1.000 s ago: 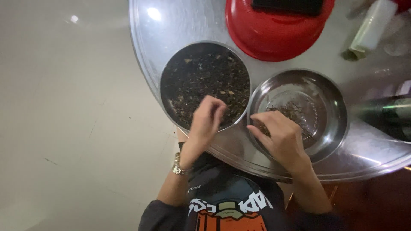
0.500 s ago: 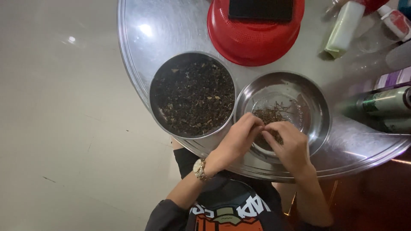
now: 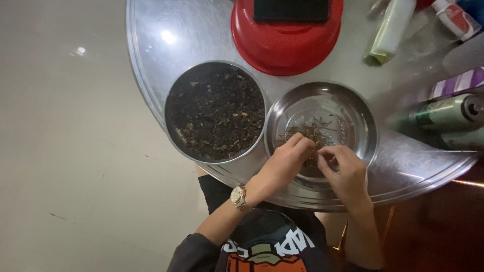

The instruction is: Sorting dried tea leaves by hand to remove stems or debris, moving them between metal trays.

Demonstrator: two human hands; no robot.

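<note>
Both hands meet over the near rim of the shallow steel bowl [image 3: 322, 132] at lower centre of the frame. The left hand [image 3: 282, 163], a watch [image 3: 238, 197] on its wrist, has its fingertips drawn together, pinching at the small heap of dark dried bits [image 3: 307, 137] lying in that bowl. The right hand [image 3: 345, 171] curls beside it, thumb and forefinger closed on a pinch from the same heap; what exactly sits between them is too small to tell. The step in hand looks like picking through the dried bits piece by piece. Any further picking would call for a light, fine pinch, since the bits are thin and loose.

Left of centre, touching the steel bowl, stands a round pan [image 3: 216, 112] filled with a dark crumbly mass. Above them is an upturned red bowl [image 3: 286, 38] with a dark pad on top. Bottles and tubes [image 3: 446, 113] crowd the upper right.

All of it rests on a round, shiny metal desk [image 3: 161, 45]. The pale, glossy floor [image 3: 65, 151] fills the left of the frame, with lamp glints.
</note>
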